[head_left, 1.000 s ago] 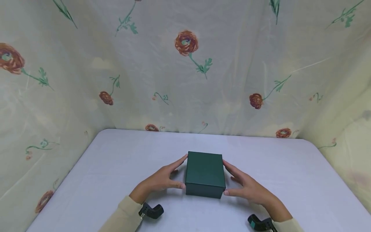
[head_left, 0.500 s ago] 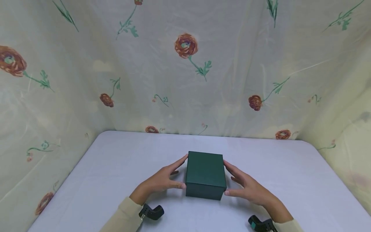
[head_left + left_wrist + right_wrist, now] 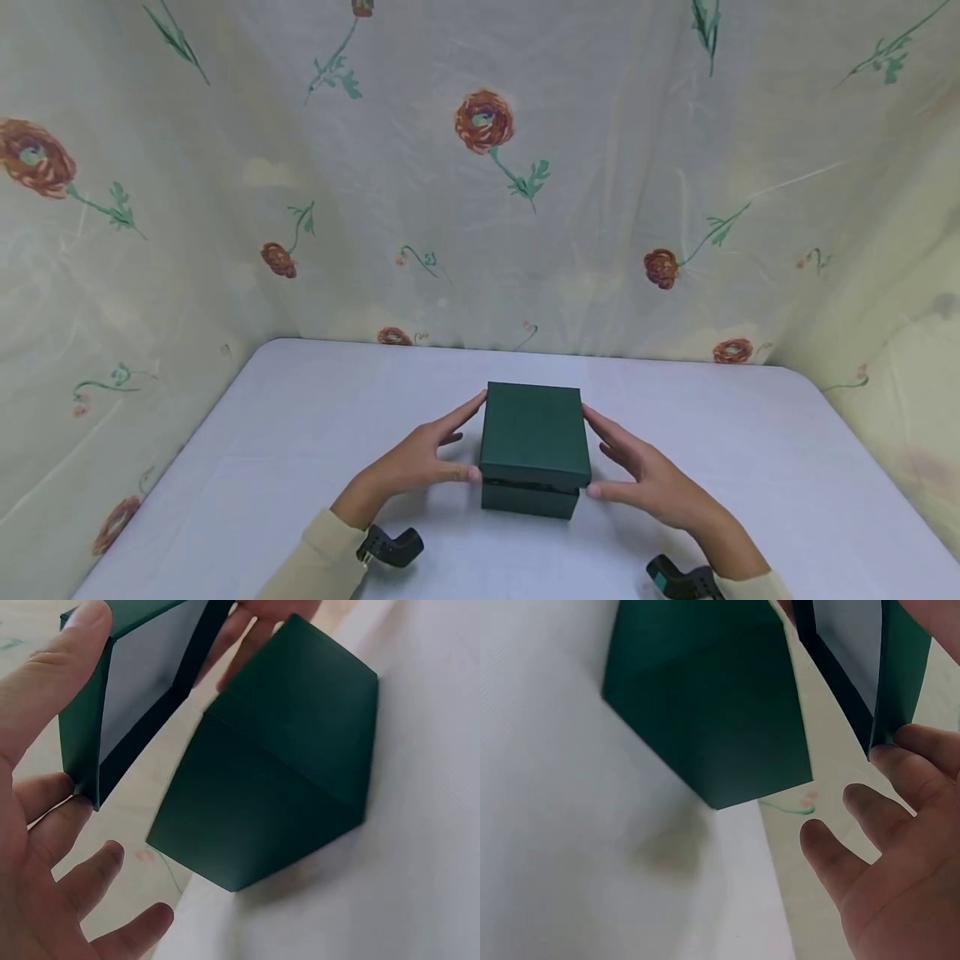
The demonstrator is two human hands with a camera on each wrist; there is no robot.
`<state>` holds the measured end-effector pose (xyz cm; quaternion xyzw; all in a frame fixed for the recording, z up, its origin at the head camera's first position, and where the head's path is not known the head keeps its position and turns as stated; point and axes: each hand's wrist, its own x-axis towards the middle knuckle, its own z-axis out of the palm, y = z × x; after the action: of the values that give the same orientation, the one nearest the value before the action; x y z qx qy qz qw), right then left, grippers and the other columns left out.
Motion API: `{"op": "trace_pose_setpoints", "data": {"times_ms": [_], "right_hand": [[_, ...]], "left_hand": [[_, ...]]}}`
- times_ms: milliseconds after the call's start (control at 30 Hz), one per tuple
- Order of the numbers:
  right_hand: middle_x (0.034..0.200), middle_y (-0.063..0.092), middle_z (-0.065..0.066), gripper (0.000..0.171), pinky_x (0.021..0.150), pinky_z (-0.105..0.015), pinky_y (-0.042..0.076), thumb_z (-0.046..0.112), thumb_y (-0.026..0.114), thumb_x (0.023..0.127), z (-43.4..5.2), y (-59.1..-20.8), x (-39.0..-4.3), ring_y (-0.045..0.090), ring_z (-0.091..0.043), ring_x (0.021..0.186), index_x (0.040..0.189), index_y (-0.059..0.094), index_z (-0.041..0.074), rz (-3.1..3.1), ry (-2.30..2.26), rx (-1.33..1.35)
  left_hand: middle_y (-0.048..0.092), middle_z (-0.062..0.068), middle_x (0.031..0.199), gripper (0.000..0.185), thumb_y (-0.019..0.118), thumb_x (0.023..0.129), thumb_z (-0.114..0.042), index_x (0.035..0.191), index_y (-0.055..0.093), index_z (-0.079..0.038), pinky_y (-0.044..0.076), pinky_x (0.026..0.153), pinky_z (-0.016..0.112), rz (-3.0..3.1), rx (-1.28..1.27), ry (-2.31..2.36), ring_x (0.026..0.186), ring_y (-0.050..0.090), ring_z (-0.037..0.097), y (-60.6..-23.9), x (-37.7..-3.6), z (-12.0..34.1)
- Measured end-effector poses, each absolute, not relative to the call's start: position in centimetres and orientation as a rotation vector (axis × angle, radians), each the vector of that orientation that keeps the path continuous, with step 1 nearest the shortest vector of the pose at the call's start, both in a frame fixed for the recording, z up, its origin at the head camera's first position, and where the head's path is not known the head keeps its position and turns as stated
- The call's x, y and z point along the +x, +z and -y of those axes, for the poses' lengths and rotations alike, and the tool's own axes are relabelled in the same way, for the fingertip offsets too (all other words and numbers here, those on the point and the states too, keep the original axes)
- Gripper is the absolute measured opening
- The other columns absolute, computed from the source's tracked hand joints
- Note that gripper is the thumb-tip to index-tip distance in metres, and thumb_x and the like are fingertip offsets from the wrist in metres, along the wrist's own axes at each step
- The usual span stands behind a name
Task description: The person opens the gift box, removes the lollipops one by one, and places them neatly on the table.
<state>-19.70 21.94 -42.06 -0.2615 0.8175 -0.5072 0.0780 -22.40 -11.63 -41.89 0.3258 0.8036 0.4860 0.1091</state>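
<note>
Pinching the dark green lid (image 3: 534,433) by its side walls between left hand (image 3: 420,460) and right hand (image 3: 648,482), just clear of the base (image 3: 529,498) sitting near the table's (image 3: 300,433) front edge, risking slipping, tilting or dragging that base askew.

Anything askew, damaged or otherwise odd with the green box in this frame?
Nothing damaged or spilled. The green lid is off the box base, held just above it between the left hand and right hand; the wrist views show a clear gap. The base sits square on the table.
</note>
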Motion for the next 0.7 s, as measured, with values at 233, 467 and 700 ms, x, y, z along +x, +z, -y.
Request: {"op": "trace_pose_setpoints", "data": {"times_ms": [233,467,700], "right_hand": [[0.160,0.018,0.003,0.082,0.109,-0.044,0.028,0.018,0.071,0.088,-21.0,-41.5,-19.6,0.019,-0.018,0.145,0.154,0.022,0.025,-2.423,-1.568,-0.803],[0.160,0.019,0.001,0.080,0.109,-0.046,0.027,0.014,0.069,0.089,-19.6,-40.5,-20.5,0.018,-0.020,0.145,0.154,0.023,0.024,-2.417,-1.581,-0.911],[0.160,0.018,-0.002,0.079,0.110,-0.051,0.028,0.014,0.068,0.091,-18.2,-39.9,-21.1,0.017,-0.029,0.146,0.154,0.022,0.023,-2.418,-1.558,-0.979]], "left_hand": [[0.017,-0.001,0.160,0.094,0.071,0.084,-0.047,0.156,0.016,-0.020,0.036,0.108,0.054,-2.403,0.988,1.453,0.142,0.027,0.030,-39.2,-20.9,12.4],[0.015,0.003,0.160,0.095,0.071,0.085,-0.044,0.156,0.015,-0.017,0.036,0.108,0.052,-2.386,1.023,1.487,0.144,0.023,0.027,-38.3,-21.1,14.0],[0.014,-0.010,0.159,0.092,0.067,0.083,-0.055,0.155,0.013,-0.035,0.039,0.107,0.048,-2.438,1.045,1.463,0.143,0.026,0.021,-39.7,-23.0,16.2]]}}
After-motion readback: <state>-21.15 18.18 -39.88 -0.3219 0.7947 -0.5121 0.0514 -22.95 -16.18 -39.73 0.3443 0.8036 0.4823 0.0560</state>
